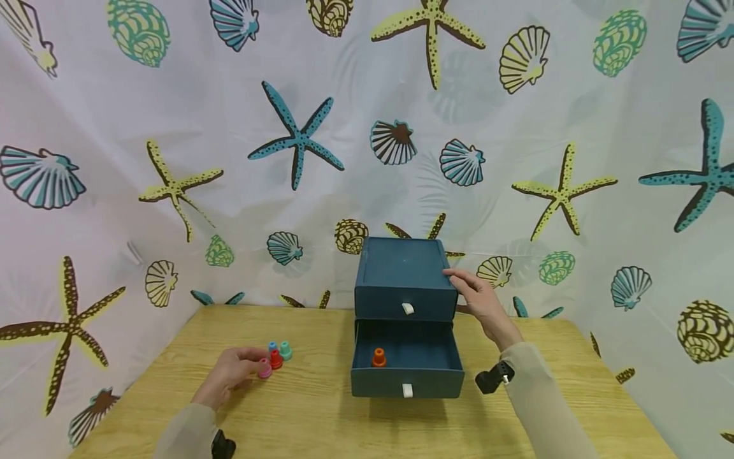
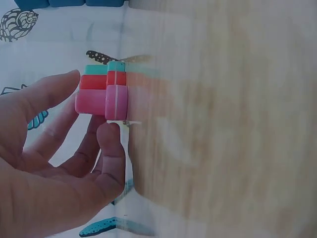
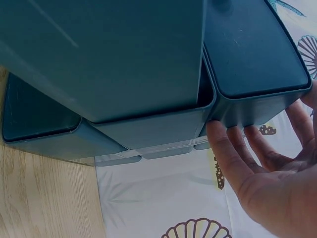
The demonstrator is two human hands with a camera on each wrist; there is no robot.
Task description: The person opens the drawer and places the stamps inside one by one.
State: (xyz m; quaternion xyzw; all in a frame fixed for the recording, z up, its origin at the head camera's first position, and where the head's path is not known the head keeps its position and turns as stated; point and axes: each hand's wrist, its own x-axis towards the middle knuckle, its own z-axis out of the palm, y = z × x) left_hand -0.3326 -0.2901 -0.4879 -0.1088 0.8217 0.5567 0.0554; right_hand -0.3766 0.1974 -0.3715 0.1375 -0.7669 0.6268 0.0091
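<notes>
pink peg (image 1: 264, 368) on table (image 1: 309, 408), left of drawer box (image 1: 404, 261), just beside red peg (image 1: 276, 359). left hand (image 1: 232, 368) at pink peg: thumb and fingers apart around it, not clamped. right hand (image 1: 478, 299): fingers extended, tips touching side of drawer box, nothing clamped. pegs look like smooth plastic: likely light, stiff, maybe slippery, not fragile. best hold: light pinch on narrow body, above wide base. red peg close, wide grasp could knock it.

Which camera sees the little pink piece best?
The left wrist view: there the pink piece looks biggest, and its side shows clearly. The head view shows it small, by the fingertips of the left hand. The right wrist view doesn't show it.
</notes>
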